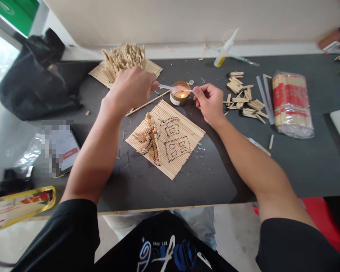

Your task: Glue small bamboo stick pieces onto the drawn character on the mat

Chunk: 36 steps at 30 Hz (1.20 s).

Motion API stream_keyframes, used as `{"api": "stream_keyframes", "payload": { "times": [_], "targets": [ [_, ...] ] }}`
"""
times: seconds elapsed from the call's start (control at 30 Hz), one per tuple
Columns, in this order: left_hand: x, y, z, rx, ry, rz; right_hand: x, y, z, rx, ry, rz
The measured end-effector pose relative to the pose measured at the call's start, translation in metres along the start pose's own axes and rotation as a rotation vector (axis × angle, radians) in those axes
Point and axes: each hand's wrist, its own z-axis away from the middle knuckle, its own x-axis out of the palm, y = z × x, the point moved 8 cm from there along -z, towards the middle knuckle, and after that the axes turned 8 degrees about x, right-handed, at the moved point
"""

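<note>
Black shirt (170,241) nearest the camera, at the bottom. Dark table (158,192) spanned most of the view. Black bag (25,83) sat slumped at the left end.

Front mat (187,124) of wooden sticks lay flat at an angle, mid-table, with dark character-like outlines; short sticks (149,134) stood up on its left part. Left hand (134,85) was above the table with fingers closed, thumb and forefinger pinching a translucent rod (168,87). Right hand (209,100) had thumb and fingertips pinched on a small wooden stick (187,91); its other fingers were curled.

Back mat (155,70) bore a dense stick cluster (127,58), partly hidden by the left hand. Plastic-wrapped stick pack (291,102), red-banded, lay at right. Yellow-edged packet (22,206) was at lower left, near the flat device (68,147), partly pixelated. Dark-tipped stick bundles (240,85) were scattered between the right hand and the pack. Two spare rods (265,98) lay just beside the pack.

Round tin (179,101) stood behind the front mat, between the hands. White bottle (225,51) stood tilted near the wall. Rod and small stick pointed inward over the tin, near its flame (183,96); couldn't tell if they touched.
</note>
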Motion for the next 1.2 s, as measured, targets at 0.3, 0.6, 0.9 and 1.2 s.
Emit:
{"api": "stream_keyframes", "payload": {
  "times": [0.3, 0.6, 0.9, 1.2],
  "targets": [
    [0.001, 0.008, 0.0, 0.082, -0.014, -0.096, 0.0, -0.006, 0.002, -0.038, -0.004, -0.004],
    [0.002, 0.01, -0.003, 0.104, 0.008, -0.184, -0.002, -0.004, 0.002, -0.016, 0.03, 0.012],
    [-0.001, 0.005, 0.0, 0.101, -0.001, -0.195, -0.003, -0.001, 0.0, -0.009, 0.051, -0.007],
    [-0.003, 0.003, 0.001, 0.134, 0.001, -0.094, -0.002, -0.005, 0.0, -0.006, 0.028, -0.102]
  ]
}}
